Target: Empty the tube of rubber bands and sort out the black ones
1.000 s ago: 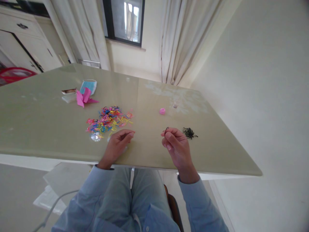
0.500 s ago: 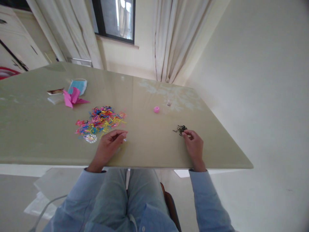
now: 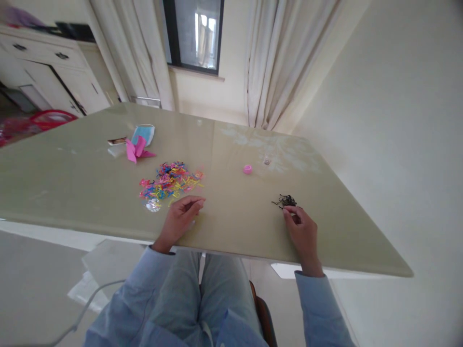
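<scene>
My left hand [image 3: 183,216] rests over the near part of the table, thumb and forefinger pinched together; whatever they hold is too small to make out. Just beyond it lies a loose heap of small multicoloured elastic bands [image 3: 170,180], in red, blue, yellow and pink. My right hand [image 3: 300,229] is closed in a pinch at the near edge of a small heap of black bands [image 3: 287,200]. A dark strand shows beside its fingertips, but I cannot tell whether it is held.
A pink ring-shaped piece [image 3: 247,169] and a small clear item [image 3: 266,161] lie farther back. At the back left are a pink folded-paper shape [image 3: 137,150], a blue face mask [image 3: 144,134] and a brown-and-white packet [image 3: 116,141]. A shiny round piece [image 3: 153,205] lies by the coloured heap.
My view has turned left, so the scene sits farther right. My right hand has drawn slightly back toward me from the black heap. My left hand keeps its pinch.
</scene>
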### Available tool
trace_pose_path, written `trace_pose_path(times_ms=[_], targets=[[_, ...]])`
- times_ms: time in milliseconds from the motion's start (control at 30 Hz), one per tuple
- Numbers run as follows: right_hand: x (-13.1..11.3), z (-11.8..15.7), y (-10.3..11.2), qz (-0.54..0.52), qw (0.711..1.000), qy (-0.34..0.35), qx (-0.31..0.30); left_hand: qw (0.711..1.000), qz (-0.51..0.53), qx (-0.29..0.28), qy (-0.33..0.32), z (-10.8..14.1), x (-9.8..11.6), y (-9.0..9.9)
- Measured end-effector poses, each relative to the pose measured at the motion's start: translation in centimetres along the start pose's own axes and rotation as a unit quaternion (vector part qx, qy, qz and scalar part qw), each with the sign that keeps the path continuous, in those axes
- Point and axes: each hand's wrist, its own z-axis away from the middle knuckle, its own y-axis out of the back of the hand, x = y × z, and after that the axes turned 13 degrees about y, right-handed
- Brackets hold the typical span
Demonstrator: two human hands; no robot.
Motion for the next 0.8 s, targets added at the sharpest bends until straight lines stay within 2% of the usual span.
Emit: trace_pose_path(times_ms=[100,200,300,433,533,600,667,800], targets=[[-0.2,0.2,0.0,-0.012,0.998,0.046,-0.031,1.0,0.003,0.016,-0.013,-0.1,-0.2,0.5],[-0.1,0.1,-0.1,-0.017,0.996,0.075,-0.047,0.997,-0.038,0.047,-0.05,-0.8,-0.6,2.2],[-0.1,-0.1,-0.1,-0.022,0.995,0.081,-0.056,0.977,-0.162,0.106,-0.092,-2.4,-0.7,5.4],[0.0,-0.2,-0.1,-0.022,0.993,0.088,-0.069,0.925,-0.326,0.181,-0.078,-5.3,-0.4,10.4],[0.3,-0.2,-0.3,-0.013,0.993,0.095,-0.068,0.887,-0.426,0.174,-0.049,-7.3,-0.3,13.3],[0.5,-0.2,-0.3,-0.009,0.993,0.097,-0.067,0.873,-0.463,0.15,-0.04,-8.3,-0.3,14.4],[0.7,-0.2,-0.3,-0.007,0.993,0.098,-0.069,0.867,-0.48,0.129,-0.047,-9.2,-0.3,14.7],[0.8,-0.3,-0.2,-0.006,0.991,0.104,-0.08,0.86,-0.498,0.096,-0.06,-10.4,-0.1,14.1]])
